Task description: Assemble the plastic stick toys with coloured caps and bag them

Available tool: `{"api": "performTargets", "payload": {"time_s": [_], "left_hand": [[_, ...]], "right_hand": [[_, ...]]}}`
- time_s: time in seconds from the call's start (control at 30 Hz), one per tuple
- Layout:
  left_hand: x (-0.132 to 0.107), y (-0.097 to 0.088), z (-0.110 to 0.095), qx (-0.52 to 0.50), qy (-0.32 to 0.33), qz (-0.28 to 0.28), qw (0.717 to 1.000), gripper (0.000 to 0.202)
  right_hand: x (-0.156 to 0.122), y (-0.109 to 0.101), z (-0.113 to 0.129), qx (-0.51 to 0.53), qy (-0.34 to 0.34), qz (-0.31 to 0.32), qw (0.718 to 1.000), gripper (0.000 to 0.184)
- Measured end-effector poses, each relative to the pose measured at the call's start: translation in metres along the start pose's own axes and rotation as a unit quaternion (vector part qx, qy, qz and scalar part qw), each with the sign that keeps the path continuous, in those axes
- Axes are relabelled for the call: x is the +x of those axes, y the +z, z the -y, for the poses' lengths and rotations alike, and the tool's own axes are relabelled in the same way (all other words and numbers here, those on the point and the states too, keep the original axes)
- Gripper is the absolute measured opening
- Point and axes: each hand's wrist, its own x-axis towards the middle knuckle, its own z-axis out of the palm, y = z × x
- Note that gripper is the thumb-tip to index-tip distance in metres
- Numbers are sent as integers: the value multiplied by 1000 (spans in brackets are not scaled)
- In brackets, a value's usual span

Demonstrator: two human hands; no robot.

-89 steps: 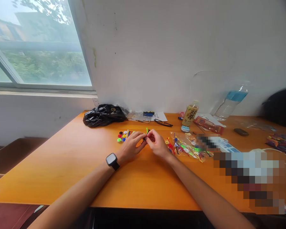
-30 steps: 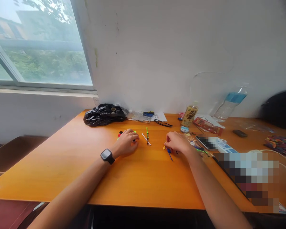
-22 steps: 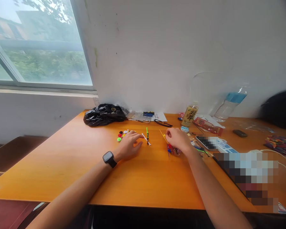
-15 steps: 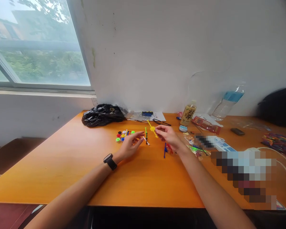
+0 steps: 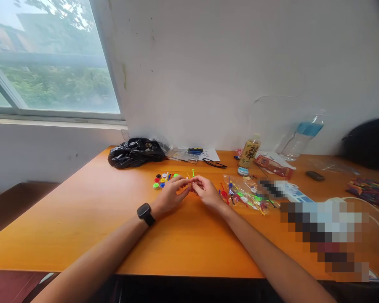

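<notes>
Moved: your right hand point(image 5: 208, 194) came back to your left hand point(image 5: 172, 194) | grips: both pinch one small stick point(image 5: 191, 184) above worktop point(image 5: 113, 227) | so both hands work one piece now

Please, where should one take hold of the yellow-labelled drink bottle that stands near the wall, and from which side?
Grip the drink bottle around its labelled body, coming from the near side, probably with the right hand. It stands upright with the wall behind it, and the red packet lies close on its right, so the front is the freest approach.
</notes>
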Motion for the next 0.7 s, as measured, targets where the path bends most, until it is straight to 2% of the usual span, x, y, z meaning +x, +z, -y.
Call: {"api": "performTargets", "payload": {"time_s": [0.13,0.27,0.37,0.43,0.53,0.6,0.7], "left_hand": [[0,-1,-5,-8,16,19,1000,22],[2,0,-10,-34,33,22,999,14],[4,2,-7,-50,28,11,998,7],[5,2,1,-50,5,11,999,8],[8,-2,16,-12,-33,18,999,10],[10,-4,23,36,-37,22,998,11],[13,-4,26,120,-31,25,992,11]], "right_hand": [[0,-2,0,26,26,9,999,22],[1,-7,-1,61,47,51,996,18],[3,-12,-2,24,29,74,997,18],[5,-18,-1,-33,8,57,998,16],[9,-31,1,-171,-25,-11,985,18],[11,-39,3,-284,-35,-52,957,19],[12,-47,9,-413,-19,-51,909,19]]}}
